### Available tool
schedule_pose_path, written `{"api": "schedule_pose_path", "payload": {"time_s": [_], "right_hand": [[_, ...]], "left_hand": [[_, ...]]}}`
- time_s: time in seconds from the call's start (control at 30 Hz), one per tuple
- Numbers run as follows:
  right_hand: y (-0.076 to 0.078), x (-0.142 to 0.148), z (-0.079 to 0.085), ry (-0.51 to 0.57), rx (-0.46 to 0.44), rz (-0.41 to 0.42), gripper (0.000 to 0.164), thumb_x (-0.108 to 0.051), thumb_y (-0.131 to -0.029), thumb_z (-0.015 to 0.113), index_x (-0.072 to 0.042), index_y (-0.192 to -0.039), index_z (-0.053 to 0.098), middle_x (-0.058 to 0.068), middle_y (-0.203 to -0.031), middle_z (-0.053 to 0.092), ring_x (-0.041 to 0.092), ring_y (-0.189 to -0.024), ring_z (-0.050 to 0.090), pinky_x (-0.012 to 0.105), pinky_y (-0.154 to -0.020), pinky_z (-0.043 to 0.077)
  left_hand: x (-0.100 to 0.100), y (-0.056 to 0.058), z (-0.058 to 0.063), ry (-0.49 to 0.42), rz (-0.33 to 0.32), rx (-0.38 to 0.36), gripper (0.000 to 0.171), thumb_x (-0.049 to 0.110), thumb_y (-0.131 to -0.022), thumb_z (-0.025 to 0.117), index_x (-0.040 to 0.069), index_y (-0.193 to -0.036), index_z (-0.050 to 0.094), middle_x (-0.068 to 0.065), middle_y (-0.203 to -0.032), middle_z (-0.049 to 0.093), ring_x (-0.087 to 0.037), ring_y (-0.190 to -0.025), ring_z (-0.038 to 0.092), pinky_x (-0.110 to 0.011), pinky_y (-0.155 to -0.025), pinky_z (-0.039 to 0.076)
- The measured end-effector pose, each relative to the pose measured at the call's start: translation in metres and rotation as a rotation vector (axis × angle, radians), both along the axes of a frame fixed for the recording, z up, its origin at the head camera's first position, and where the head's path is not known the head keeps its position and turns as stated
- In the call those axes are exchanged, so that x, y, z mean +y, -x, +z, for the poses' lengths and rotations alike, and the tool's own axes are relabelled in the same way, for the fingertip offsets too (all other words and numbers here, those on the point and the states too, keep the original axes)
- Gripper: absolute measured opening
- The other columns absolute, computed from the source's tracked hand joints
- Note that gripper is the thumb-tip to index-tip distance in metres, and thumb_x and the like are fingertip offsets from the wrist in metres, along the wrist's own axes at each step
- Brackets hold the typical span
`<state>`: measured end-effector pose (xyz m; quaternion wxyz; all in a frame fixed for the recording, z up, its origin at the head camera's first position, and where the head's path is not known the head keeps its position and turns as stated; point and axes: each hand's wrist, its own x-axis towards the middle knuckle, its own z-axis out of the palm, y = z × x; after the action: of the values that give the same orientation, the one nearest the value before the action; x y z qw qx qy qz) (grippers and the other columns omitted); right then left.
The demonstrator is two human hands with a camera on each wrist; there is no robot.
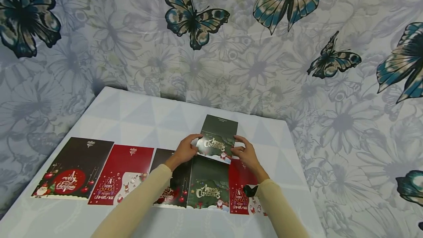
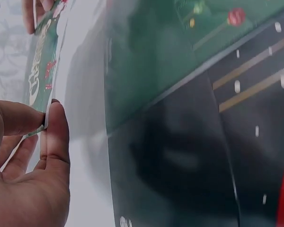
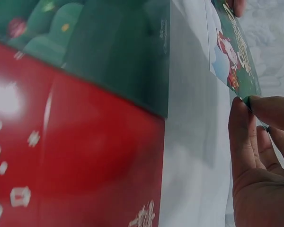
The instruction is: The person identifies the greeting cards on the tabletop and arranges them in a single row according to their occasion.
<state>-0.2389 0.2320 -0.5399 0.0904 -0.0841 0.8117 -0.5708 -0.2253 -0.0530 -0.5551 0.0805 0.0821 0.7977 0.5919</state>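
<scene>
Both hands hold a green Christmas card with "Merry Christmas" lettering and a small Santa, above the far side of the row of cards. My left hand pinches its left edge between thumb and fingers; the left wrist view shows that pinch on the card's edge. At the opposite edge my right hand pinches with thumb and fingertips, close up in the right wrist view. Below it lies another green card of the same design. Next to that is a red card, partly covered by the right hand and forearm.
Further left in the row lie a black card, a red card and another black card, partly behind the left forearm. They rest on a table with a pale triangle-patterned cover. A butterfly-print curtain hangs behind.
</scene>
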Motion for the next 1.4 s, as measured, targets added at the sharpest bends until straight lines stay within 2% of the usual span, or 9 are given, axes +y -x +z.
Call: {"api": "schedule_pose_path", "payload": {"time_s": [0.27, 0.43, 0.5, 0.6, 0.87, 1.0, 1.13, 1.2, 1.4], "right_hand": [[0.012, -0.031, -0.001, -0.007, 0.012, -0.047, 0.055, 0.001, -0.094, 0.064, 0.0, -0.146, 0.046, 0.026, -0.131, 0.051, 0.029, -0.101, 0.069, 0.021, -0.075, 0.054], [0.015, -0.05, 0.011, 0.023, -0.007, -0.031, 0.059, 0.005, -0.093, 0.064, 0.006, -0.147, 0.04, 0.032, -0.131, 0.049, 0.042, -0.104, 0.066, 0.028, -0.076, 0.056], [0.015, -0.058, 0.017, 0.034, -0.008, -0.016, 0.06, 0.006, -0.093, 0.063, 0.009, -0.147, 0.038, 0.034, -0.131, 0.049, 0.047, -0.107, 0.064, 0.033, -0.076, 0.057], [0.018, -0.07, 0.018, 0.026, 0.011, -0.004, 0.059, 0.007, -0.092, 0.062, 0.009, -0.147, 0.038, 0.034, -0.132, 0.049, 0.049, -0.109, 0.062, 0.033, -0.075, 0.055], [0.028, -0.095, 0.001, -0.007, 0.049, 0.007, 0.059, 0.006, -0.094, 0.061, -0.003, -0.149, 0.042, 0.024, -0.137, 0.051, 0.042, -0.112, 0.064, 0.034, -0.081, 0.059], [0.028, -0.105, 0.001, 0.021, 0.049, 0.01, 0.059, 0.007, -0.094, 0.061, -0.002, -0.149, 0.042, 0.023, -0.137, 0.05, 0.038, -0.108, 0.066, 0.038, -0.082, 0.06], [0.029, -0.119, 0.001, 0.102, 0.012, 0.023, 0.06, 0.009, -0.094, 0.06, -0.001, -0.149, 0.041, 0.023, -0.14, 0.046, 0.04, -0.108, 0.064, 0.041, -0.082, 0.06], [0.03, -0.128, 0.001, 0.141, -0.013, 0.02, 0.061, 0.011, -0.093, 0.06, -0.001, -0.149, 0.04, 0.023, -0.141, 0.045, 0.041, -0.107, 0.063, 0.039, -0.08, 0.061], [0.031, -0.156, -0.005, 0.218, -0.026, -0.049, 0.056, 0.012, -0.091, 0.061, 0.002, -0.144, 0.047, 0.027, -0.137, 0.049, 0.041, -0.102, 0.066, 0.037, -0.076, 0.062]], "left_hand": [[-0.023, 0.007, -0.005, 0.041, 0.043, -0.007, 0.058, -0.009, -0.093, 0.051, 0.009, -0.148, 0.048, -0.02, -0.149, 0.046, -0.033, -0.072, 0.066, -0.032, -0.066, 0.055], [-0.037, 0.011, -0.005, 0.064, 0.071, -0.028, 0.058, -0.007, -0.093, 0.053, 0.011, -0.148, 0.048, -0.021, -0.105, 0.067, -0.024, -0.068, 0.067, -0.029, -0.054, 0.046], [-0.045, 0.011, -0.004, 0.068, 0.073, -0.039, 0.058, -0.007, -0.093, 0.052, 0.012, -0.149, 0.047, -0.018, -0.083, 0.066, -0.02, -0.067, 0.065, -0.029, -0.051, 0.042], [-0.057, 0.011, -0.001, 0.07, 0.072, -0.054, 0.059, -0.006, -0.094, 0.05, 0.013, -0.15, 0.045, -0.013, -0.07, 0.064, -0.02, -0.065, 0.061, -0.028, -0.05, 0.04], [-0.086, 0.01, 0.003, 0.074, 0.098, -0.042, 0.06, -0.008, -0.093, 0.049, 0.012, -0.15, 0.045, -0.018, -0.078, 0.069, -0.019, -0.073, 0.066, -0.03, -0.061, 0.044], [-0.095, 0.01, 0.004, 0.037, 0.115, -0.055, 0.058, -0.003, -0.096, 0.054, 0.014, -0.15, 0.045, -0.025, -0.115, 0.067, -0.022, -0.082, 0.069, -0.034, -0.07, 0.049], [-0.108, 0.01, 0.006, 0.017, 0.136, -0.074, 0.058, -0.003, -0.097, 0.056, 0.014, -0.151, 0.043, -0.025, -0.148, 0.046, -0.02, -0.082, 0.07, -0.032, -0.073, 0.053], [-0.115, 0.01, 0.006, 0.021, 0.147, -0.085, 0.059, -0.003, -0.097, 0.055, 0.014, -0.152, 0.042, -0.025, -0.151, 0.042, -0.017, -0.077, 0.068, -0.03, -0.068, 0.051], [-0.134, 0.01, 0.005, 0.026, 0.181, -0.1, 0.058, -0.003, -0.098, 0.053, 0.013, -0.153, 0.041, -0.03, -0.129, 0.057, -0.013, -0.071, 0.064, -0.029, -0.063, 0.047]]}}
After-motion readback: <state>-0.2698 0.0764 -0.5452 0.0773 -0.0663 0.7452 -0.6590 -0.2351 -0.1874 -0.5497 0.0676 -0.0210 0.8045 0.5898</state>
